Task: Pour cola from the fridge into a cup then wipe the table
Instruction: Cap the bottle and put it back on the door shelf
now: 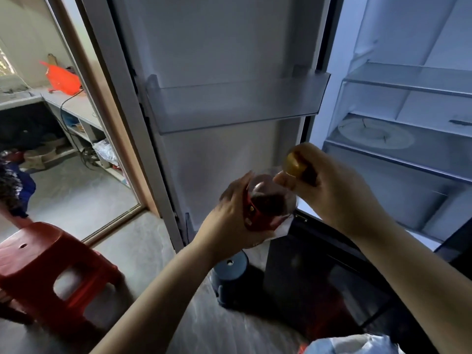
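A cola bottle (268,200) with dark liquid and a red label is held in front of the open fridge (398,139). My left hand (229,215) grips the bottle's body from the left. My right hand (332,185) pinches its gold cap (293,163) at the top. The fridge door (229,103) stands open to the left with a clear, bare door shelf. No cup or table is in view.
A red plastic stool (48,267) stands at the lower left and a small blue stool (231,274) sits below the bottle. A round plate (375,135) lies on a fridge shelf. A doorway at left shows a counter with an orange bag (62,80).
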The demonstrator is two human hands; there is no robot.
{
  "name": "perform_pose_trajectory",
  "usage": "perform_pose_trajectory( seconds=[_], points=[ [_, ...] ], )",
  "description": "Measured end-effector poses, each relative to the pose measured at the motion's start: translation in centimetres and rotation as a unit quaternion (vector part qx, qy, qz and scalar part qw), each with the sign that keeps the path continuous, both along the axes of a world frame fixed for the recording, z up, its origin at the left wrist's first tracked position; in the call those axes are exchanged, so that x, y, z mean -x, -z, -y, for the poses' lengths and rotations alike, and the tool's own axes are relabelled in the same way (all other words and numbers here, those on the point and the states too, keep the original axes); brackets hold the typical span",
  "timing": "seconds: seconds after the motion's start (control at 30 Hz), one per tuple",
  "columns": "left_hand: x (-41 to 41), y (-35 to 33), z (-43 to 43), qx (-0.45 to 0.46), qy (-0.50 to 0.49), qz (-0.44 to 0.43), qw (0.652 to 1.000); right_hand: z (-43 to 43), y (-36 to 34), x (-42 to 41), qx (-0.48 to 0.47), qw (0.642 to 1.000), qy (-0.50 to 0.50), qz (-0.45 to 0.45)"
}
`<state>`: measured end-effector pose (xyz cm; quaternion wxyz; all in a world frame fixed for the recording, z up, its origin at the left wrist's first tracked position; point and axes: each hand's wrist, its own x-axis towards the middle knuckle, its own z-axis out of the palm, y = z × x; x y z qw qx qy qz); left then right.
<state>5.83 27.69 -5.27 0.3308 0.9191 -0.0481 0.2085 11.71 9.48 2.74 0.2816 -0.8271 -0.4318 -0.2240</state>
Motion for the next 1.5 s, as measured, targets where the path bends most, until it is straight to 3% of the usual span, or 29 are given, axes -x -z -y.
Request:
perform_pose_trajectory(
  seconds=[0.17,0.3,0.4,0.57,0.8,1.23,1.3,1.43,1.5],
  points=[
    [-3.0,4.9,-2.1,-0.071,-0.015,-0.104,0.992,-1.0,1.9,-3.7,0.017,0.996,0.081,0.04],
    [-3.5,9.9,-3.5,-0.236,0.002,-0.261,0.936,-1.6,3.9,-7.2,0.03,0.995,0.093,0.012],
    [-3.5,12.3,-3.9,-0.28,-0.004,-0.314,0.907,-2.4,5.5,-9.0,0.05,0.994,0.095,-0.015],
    [-3.3,14.4,-4.1,-0.266,-0.028,-0.271,0.924,-3.7,7.9,-11.3,0.061,0.99,0.109,-0.058],
    [-2.6,15.6,-4.0,-0.3,-0.041,-0.236,0.923,-5.7,10.2,-13.4,0.075,0.986,0.135,-0.057],
    [-2.3,15.6,-4.0,-0.269,-0.045,-0.221,0.936,-8.9,11.3,-15.7,0.085,0.967,0.222,-0.092],
    [-2.3,15.5,-3.9,-0.271,-0.047,-0.216,0.937,-9.0,11.5,-15.2,0.042,0.967,0.22,-0.119],
    [-1.7,15.2,-4.3,-0.261,-0.048,-0.196,0.944,-7.8,13.1,-10.7,-0.145,0.96,0.175,-0.163],
    [-0.7,15.4,-4.9,-0.258,-0.073,-0.187,0.945,-6.7,15.2,-7.8,-0.095,0.983,0.112,-0.11]
  ],
)
